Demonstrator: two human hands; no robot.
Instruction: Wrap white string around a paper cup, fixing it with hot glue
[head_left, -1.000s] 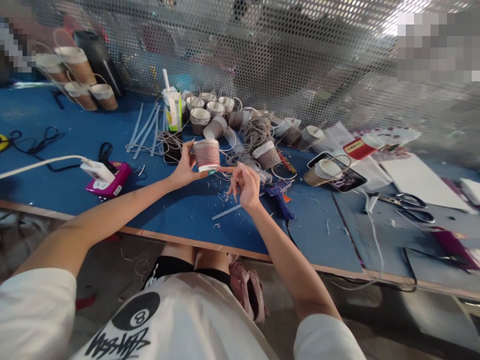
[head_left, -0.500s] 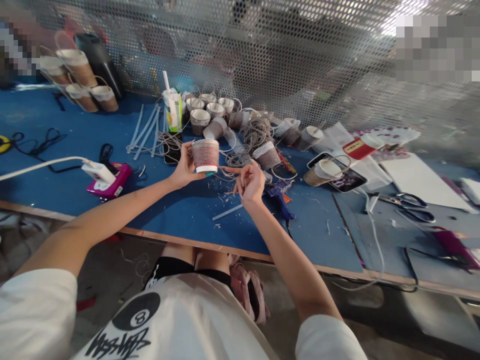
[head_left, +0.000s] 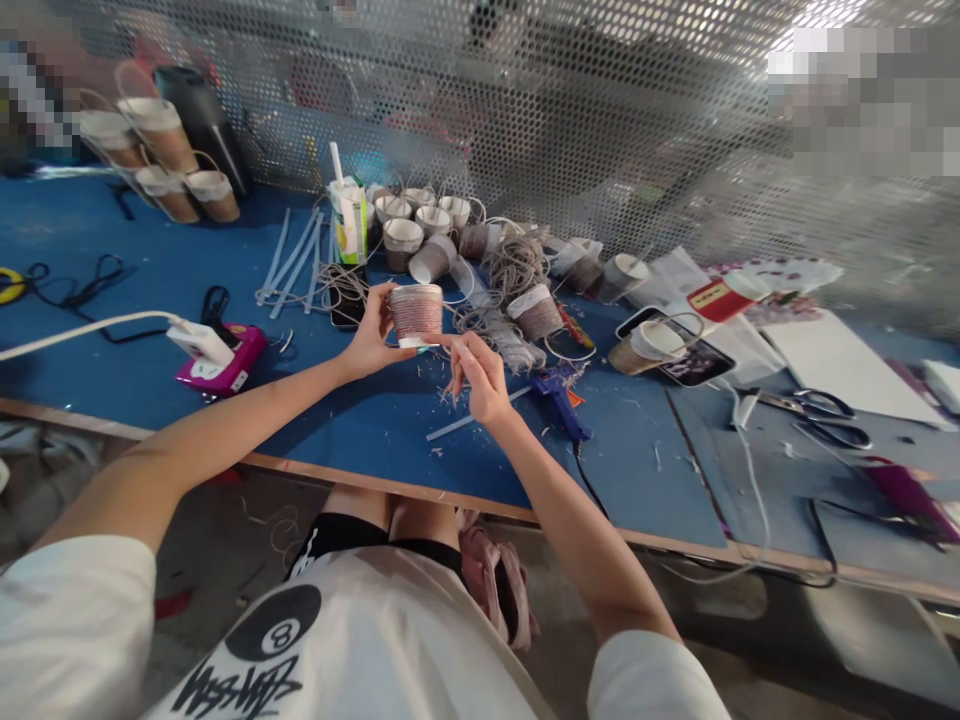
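My left hand (head_left: 373, 335) grips a cord-wrapped paper cup (head_left: 417, 315) between fingers and thumb, above the table. Brown and reddish cord rings the cup's side, and a white band shows at its lower edge. My right hand (head_left: 480, 375) is at the cup's lower right, index finger stretched to that edge, the other fingers loosely bent and apart. Nothing shows in its grasp. Just right of it, a blue glue gun (head_left: 559, 395) lies on the table, and a clear glue stick (head_left: 457, 425) lies below the hand.
Behind stand several wrapped cups (head_left: 403, 240), a coil of cord (head_left: 517, 262) and a drink carton (head_left: 349, 225). Glue sticks (head_left: 296, 260) and a magenta power adapter (head_left: 221, 360) lie to the left. On the right are a phone (head_left: 701, 360) and scissors (head_left: 814, 405). Perforated metal mesh (head_left: 420, 100) rises behind.
My right hand has moved slightly left and its index finger now reaches the cup's lower edge. The cup in my left hand has shifted slightly and tilted.
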